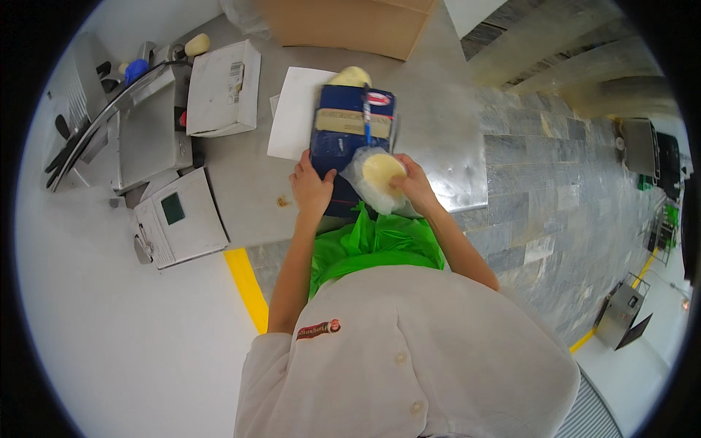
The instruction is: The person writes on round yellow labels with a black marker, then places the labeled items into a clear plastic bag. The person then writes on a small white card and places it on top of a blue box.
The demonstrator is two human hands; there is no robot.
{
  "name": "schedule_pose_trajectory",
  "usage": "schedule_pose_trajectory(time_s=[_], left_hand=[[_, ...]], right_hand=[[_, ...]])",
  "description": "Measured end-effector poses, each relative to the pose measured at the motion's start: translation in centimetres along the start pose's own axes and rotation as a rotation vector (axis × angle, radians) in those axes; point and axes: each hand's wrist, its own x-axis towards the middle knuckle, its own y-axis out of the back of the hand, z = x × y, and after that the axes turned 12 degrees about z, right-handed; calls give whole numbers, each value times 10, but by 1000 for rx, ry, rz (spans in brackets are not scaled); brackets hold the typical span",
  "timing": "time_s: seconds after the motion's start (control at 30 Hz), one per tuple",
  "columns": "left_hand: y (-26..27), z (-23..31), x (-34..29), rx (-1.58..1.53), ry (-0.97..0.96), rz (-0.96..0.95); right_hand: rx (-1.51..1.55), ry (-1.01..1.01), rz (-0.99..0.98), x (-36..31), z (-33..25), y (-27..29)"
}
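Observation:
My left hand [312, 186] is closed on the lower left edge of a dark blue notebook [334, 150] with a beige band, its thumb over the cover. My right hand [416, 184] pinches a pale yellow disc [381, 171] that is partly wrapped in clear plastic, beside the notebook's lower right corner. A blue-and-dark pen [367, 117] lies lengthwise on the cover. White paper [293, 109] shows to the left, under the notebook. Just beyond the notebook's top edge sits another pale yellow rounded piece [352, 76].
All this is over a steel table [438, 109]. A cardboard box [350, 25] stands at the far side, a white box [224, 87] at the left. Nearer left is a white device with a dark display [174, 208]. Grey tiled floor [540, 190] lies beyond the table's right edge.

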Motion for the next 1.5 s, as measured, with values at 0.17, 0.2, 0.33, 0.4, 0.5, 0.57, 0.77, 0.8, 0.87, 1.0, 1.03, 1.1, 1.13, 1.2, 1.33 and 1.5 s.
schedule_pose_trajectory(time_s=[0.17, 0.2, 0.33, 0.4, 0.5, 0.57, 0.77, 0.8, 0.87, 1.0, 1.03, 1.1, 1.13, 1.2, 1.33, 1.5], left_hand=[[-11, -21, -1, -117, 144, 28], [-17, -28, 2, -169, 162, 15], [-10, -41, 16, -240, 265, -105], [-9, -44, 15, -246, 281, -89], [-6, -34, 16, -182, 239, 55], [-4, -26, 25, -328, 175, 212], [11, -19, 34, -552, 119, 110], [12, -24, 32, -401, 34, 124], [8, -25, 31, -369, 54, 126], [5, -19, 28, -379, 22, 170], [7, -18, 26, -375, 31, 194], [6, -17, 27, -447, -15, 218], [7, -15, 31, -484, -46, 232], [11, 8, 41, -517, -36, 245], [11, -9, 59, -342, -178, 455], [-4, -42, 93, -287, 33, 553]], right_hand=[[-53, 122, -77, 39, -11, -5], [-77, 165, -96, 44, -10, -2], [61, 125, 61, 40, -47, 3], [182, 187, 1, 43, -61, 3], [-21, 220, -98, 45, -64, -21], [-196, 446, -156, 60, -48, -46], [-669, 680, -260, 83, -57, -92], [-808, 730, -232, 91, -70, -97], [-534, 627, -7, 124, -88, -105], [-950, 843, 440, 171, -108, -126], [-1016, 782, 352, 177, -111, -133], [-1145, 656, 184, 187, -117, -142], [-742, 689, 171, 200, -117, -141], [50, 688, 138, 230, -105, -123], [479, 525, 69, 159, -141, -131], [238, 430, 71, 136, -95, -56]])
